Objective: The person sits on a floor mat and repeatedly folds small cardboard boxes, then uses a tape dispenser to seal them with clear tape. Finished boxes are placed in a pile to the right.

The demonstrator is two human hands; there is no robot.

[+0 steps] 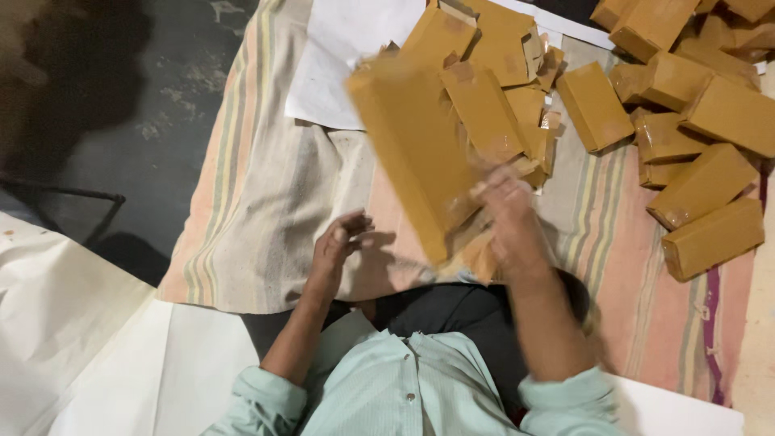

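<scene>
Gripping flat mustard-brown cardboard carton [408,153] at lower end, right hand [510,220] fingers clamped, carton tilted, motion-blurred, frame centre. Left hand [337,244] loosely curled, empty, just beside. Folded brown cartons [704,187] heaped upper right on striped cloth mat [266,202], within reach.

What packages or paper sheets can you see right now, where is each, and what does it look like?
Flat brown box: raised at centre, gripped by the right hand, motion-blurred.
Flat brown boxes: loose heap just behind it on the striped cloth.
Folded brown boxes: pile at upper right, rectangular, taped ends.
White paper sheet: top centre, under the heap.
Left hand: free, holds nothing.
</scene>
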